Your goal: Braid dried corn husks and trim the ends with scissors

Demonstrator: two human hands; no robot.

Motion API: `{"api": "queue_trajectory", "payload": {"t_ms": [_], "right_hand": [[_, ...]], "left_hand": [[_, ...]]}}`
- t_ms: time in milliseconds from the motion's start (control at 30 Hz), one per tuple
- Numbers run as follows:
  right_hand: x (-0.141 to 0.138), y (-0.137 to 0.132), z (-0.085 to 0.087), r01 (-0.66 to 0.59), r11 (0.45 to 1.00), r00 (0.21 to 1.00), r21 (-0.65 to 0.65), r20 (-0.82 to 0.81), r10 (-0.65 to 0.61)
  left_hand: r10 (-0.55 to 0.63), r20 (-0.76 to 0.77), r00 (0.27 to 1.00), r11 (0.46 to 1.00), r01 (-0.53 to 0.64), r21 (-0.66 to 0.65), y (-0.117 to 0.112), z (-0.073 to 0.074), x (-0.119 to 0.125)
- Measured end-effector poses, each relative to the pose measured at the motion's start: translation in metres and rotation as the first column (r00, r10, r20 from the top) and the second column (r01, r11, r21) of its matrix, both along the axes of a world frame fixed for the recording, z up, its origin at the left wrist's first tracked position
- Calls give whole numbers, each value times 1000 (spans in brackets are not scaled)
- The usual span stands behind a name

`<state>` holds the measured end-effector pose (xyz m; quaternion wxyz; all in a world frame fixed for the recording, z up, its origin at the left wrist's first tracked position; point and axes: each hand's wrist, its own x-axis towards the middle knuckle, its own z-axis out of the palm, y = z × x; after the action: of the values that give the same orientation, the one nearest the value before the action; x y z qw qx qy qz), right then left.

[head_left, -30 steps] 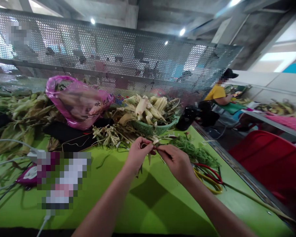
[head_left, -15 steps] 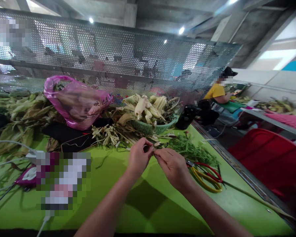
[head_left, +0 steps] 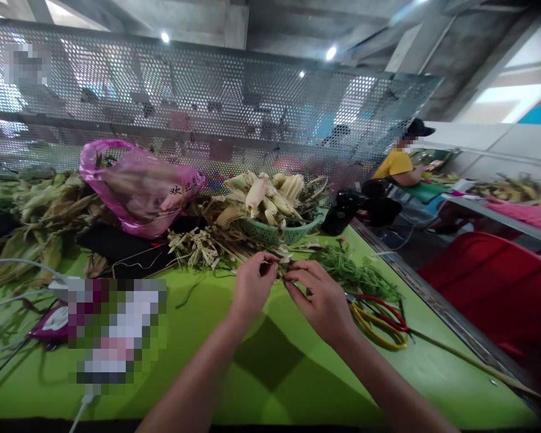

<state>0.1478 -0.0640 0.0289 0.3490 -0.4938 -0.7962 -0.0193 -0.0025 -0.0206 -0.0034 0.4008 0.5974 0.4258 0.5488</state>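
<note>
Both my hands meet above the green table (head_left: pixel 270 385). My left hand (head_left: pixel 251 285) pinches a small piece of dried husk (head_left: pixel 281 263) with its fingers curled. My right hand (head_left: pixel 320 296) is closed on the same small husk piece from the other side, fingertips touching those of the left. Right behind the hands lies a pile of pale husk strips (head_left: pixel 198 245). A green basket (head_left: pixel 293 233) heaped with husks stands farther back.
Green stems (head_left: pixel 356 276) and scissors with red and yellow handles (head_left: pixel 379 322) lie right of my hands. A pink plastic bag (head_left: pixel 137 186) and corn husk heaps (head_left: pixel 36 210) sit at the left. White cables (head_left: pixel 13 264) cross the left. Another person in yellow (head_left: pixel 399 165) sits at the right.
My hands have stayed together on the husk piece, shifting slightly; the right hand's fingers have turned up and closer to the left hand's fingertips.
</note>
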Motion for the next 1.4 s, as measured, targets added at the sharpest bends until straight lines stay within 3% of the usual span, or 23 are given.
{"api": "queue_trajectory", "payload": {"t_ms": [100, 167, 267, 367, 433, 633, 767, 933, 1100, 1267, 1400], "right_hand": [[5, -1, 4, 78, 993, 993, -84, -77, -85], [5, 1, 4, 77, 968, 960, -240, -244, -137], [-2, 7, -1, -130, 888, 786, -440, -592, -179], [-11, 16, -9, -305, 850, 585, -430, -789, -189], [-14, 22, -15, -319, 860, 539, -399, -823, -182], [-15, 29, -22, -216, 908, 643, -360, -752, -145], [-22, 25, -21, -258, 893, 594, -369, -789, -154], [-23, 24, -21, -263, 878, 540, -399, -815, -209], [-10, 29, -25, -295, 864, 478, -408, -846, -236], [8, 33, -24, -265, 854, 548, -449, -798, -249], [19, 38, -21, -284, 817, 597, -502, -759, -259]], "left_hand": [[10, 41, 999, 1000, -9, -22, 0, -2, 1], [21, 35, 999, 1000, -20, -12, -1, -2, 1], [29, 12, 1000, 999, -29, 15, -3, -1, 1], [50, -9, 999, 998, -50, 39, -4, 1, 1], [64, -40, 997, 996, -61, 64, -5, 2, 1], [156, -155, 975, 974, -126, 189, -7, -1, 2], [223, -241, 945, 946, -150, 287, -6, -5, 2], [218, -404, 889, 930, -63, 363, -9, -4, 4], [94, -468, 879, 938, 79, 338, -13, -4, 9], [-101, -409, 907, 949, 211, 234, -14, 2, 6], [-218, -210, 953, 964, 244, 109, -11, 7, 3]]}}
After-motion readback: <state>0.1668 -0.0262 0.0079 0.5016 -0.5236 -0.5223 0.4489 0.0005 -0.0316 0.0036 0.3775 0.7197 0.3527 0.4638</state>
